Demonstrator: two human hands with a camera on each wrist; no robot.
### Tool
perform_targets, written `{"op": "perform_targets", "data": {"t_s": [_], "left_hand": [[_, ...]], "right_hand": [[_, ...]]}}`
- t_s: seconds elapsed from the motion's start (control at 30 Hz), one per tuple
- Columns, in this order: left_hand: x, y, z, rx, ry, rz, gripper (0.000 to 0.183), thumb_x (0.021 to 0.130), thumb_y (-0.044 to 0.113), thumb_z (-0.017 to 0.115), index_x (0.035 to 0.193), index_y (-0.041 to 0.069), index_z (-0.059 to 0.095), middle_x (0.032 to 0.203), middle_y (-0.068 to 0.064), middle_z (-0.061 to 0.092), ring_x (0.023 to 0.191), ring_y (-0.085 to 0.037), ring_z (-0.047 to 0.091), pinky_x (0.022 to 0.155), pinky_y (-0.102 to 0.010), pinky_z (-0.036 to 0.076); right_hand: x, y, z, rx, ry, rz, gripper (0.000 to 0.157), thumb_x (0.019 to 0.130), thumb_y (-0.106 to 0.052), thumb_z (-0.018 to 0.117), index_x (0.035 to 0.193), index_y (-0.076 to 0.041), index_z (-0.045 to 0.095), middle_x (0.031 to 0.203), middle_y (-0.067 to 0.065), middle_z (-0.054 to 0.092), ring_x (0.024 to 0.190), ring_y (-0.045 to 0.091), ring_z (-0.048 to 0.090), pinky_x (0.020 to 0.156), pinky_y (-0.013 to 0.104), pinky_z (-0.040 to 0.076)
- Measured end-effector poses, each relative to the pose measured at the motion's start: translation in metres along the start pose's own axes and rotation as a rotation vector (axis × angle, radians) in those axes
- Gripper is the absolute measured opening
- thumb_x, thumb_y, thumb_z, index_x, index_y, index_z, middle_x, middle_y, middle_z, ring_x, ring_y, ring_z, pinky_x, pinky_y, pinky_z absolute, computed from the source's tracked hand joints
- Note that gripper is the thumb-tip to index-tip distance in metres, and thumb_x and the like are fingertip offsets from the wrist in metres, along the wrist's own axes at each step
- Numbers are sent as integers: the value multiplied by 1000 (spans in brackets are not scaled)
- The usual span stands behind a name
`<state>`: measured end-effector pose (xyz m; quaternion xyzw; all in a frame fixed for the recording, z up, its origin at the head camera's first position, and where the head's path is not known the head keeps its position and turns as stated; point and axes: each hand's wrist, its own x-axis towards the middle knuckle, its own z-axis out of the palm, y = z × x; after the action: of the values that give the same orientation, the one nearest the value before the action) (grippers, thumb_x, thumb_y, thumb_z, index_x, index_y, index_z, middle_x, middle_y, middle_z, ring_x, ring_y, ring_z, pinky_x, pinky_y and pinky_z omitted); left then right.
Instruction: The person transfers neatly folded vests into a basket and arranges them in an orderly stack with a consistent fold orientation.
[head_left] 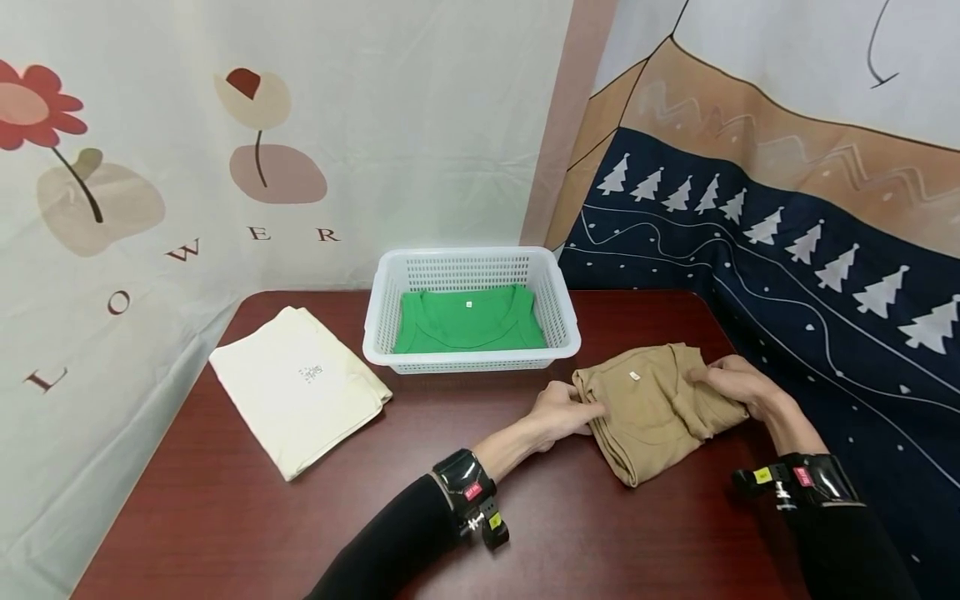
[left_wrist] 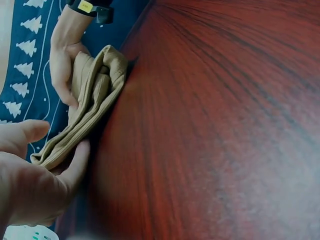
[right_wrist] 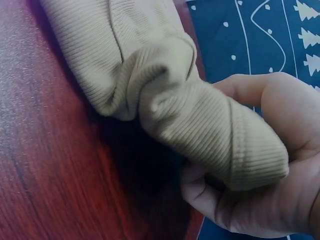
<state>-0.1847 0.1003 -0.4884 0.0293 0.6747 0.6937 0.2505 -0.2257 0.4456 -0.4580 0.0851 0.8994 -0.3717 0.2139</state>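
"What lies at the far left?"
"A cream cloth (head_left: 300,408), folded into a smooth, flat piece with small dark print. It lies on the glossy, reddish-brown table (head_left: 585,533), which should let its folds rest undisturbed."
"And to the right of it?"
"A white plastic basket (head_left: 471,361), whose walls have many small holes. Inside, a green garment (head_left: 468,321) lies folded, with a neckline curve showing; I suppose the flat bottom supports it."
"How does the left hand (head_left: 561,414) hold?"
"It pinches the left edge of the tan garment (head_left: 641,421) between thumb and fingers, so that the layers, I think, do not slide apart. This garment is at the right side of the table, a soft, ribbed, thick bundle with a small pale label (head_left: 634,376)."
"And the right hand (head_left: 738,383)?"
"It pinches the opposite end, a wrinkled, rounded part. Gripping both ends probably prevents such limp fabric from opening."
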Motion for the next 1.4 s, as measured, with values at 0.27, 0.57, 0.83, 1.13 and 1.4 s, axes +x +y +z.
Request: {"op": "perform_targets", "data": {"t_s": [0.27,0.57,0.83,1.13,1.4], "left_hand": [[-5,-2,3,59,-16,70,15,95,8,89,109,3,84,101,-13,88,90,-24,88,80,-38,73],[-3,-6,5,85,28,97,9,97,7,85,104,2,82,94,-12,87,85,-20,86,77,-37,73],[-7,-2,9,164,57,112,8,99,10,82,106,10,81,92,-4,85,81,-13,83,72,-32,71],[-13,4,10,338,107,115,11,96,19,83,91,21,74,79,6,77,70,-4,70,67,-20,56],[-17,6,6,402,102,189,10,96,23,82,91,21,73,68,8,72,64,-2,65,67,-18,52]], "right_hand": [[2,6,3,-7,16,-52,30,114,-32,61,103,-7,72,78,-9,64,68,6,64,63,27,57],[0,5,5,-56,95,-104,30,112,-30,67,105,-2,74,76,-9,61,68,6,59,62,26,51],[-2,13,4,-49,141,-141,31,111,-31,69,108,0,70,71,-14,55,65,6,56,60,27,49],[-8,19,1,-54,170,-192,35,113,-32,67,120,3,67,83,-7,67,69,7,61,61,28,53],[-14,22,-6,-59,222,-229,33,112,-30,67,119,2,69,86,-11,68,71,5,60,64,27,52]]}}
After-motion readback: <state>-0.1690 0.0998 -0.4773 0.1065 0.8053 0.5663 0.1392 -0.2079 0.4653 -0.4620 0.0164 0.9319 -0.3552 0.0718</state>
